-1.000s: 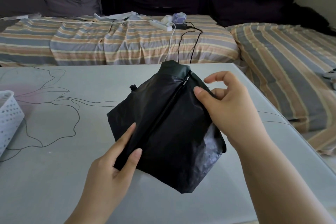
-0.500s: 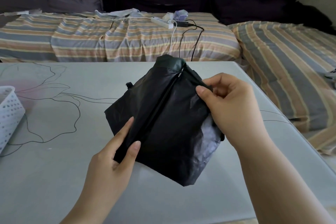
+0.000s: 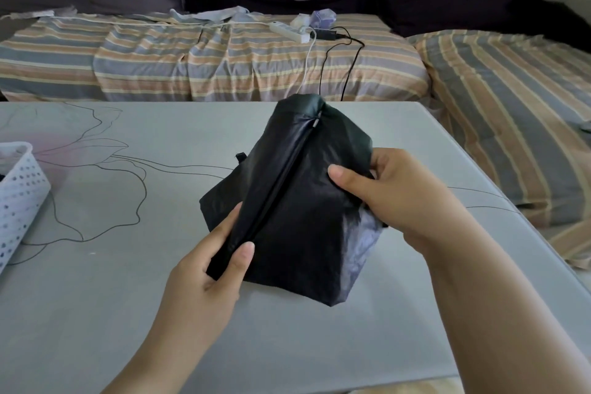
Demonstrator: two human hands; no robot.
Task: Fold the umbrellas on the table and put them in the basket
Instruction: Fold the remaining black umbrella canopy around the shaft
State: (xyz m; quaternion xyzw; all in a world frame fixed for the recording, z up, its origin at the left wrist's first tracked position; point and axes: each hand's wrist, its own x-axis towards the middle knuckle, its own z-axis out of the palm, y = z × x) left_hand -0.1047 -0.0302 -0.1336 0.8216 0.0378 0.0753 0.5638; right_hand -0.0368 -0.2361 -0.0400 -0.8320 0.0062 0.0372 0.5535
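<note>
Both hands are on the umbrella, one at each side of it. The left hand (image 3: 211, 269) grips the near lower edge of the bundle, thumb on top and fingers tucked behind the fabric. The right hand (image 3: 393, 192) pinches a fold of cloth on the right flank, its thumb lying flat across the front and the other fingers curled round the back, where they are partly hidden.

The umbrella (image 3: 297, 211) is black and collapsed, its canopy loose and bunched into a rough cone that narrows toward the far end. A straight ridge, a rib under the cloth, runs from the left hand up to a small metal tip near the top. The fabric has a faint sheen, and on the lower right the inside face shows paler, greyish and crinkled. A small black tab sticks out at the left edge. The bundle is held over the middle of the tabletop (image 3: 128, 313); whether its bottom corner touches the surface is hard to tell.

The tabletop is pale grey with a thin line drawing of a flower. At its left edge stands a white perforated basket (image 3: 19, 195), well apart from the umbrella. Beyond lies a bed (image 3: 160, 64) with a striped cover, carrying a white power strip (image 3: 287, 31) and trailing cables.
</note>
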